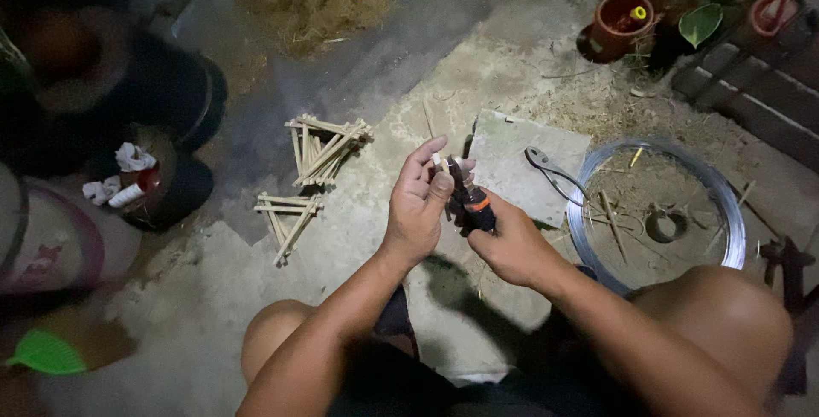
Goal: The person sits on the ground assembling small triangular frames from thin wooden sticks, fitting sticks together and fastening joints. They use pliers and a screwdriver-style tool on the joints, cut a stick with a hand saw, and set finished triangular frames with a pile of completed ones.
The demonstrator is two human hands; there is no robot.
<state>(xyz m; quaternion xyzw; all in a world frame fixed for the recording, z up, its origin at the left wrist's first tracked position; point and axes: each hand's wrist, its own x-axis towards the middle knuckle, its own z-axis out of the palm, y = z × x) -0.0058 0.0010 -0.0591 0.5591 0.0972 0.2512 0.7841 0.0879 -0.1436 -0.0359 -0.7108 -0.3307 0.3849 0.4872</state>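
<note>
Left hand (415, 208): pinching small pale stick piece (438, 161) at chest height | right hand (512, 242): closed on dark orange-banded tool (472, 199) | risk: tool may slip onto fingers (426, 157), close beside it.

Small white tube (128, 195) with red end lying at left, on dark round stand (175, 191), beside crumpled white rags (134, 158). Tube looking like glue pack. Writing too small to see. Small yellow bottle (638, 14) sitting inside orange pot (621, 23) at top right. No signs showing. No screens showing.
</note>
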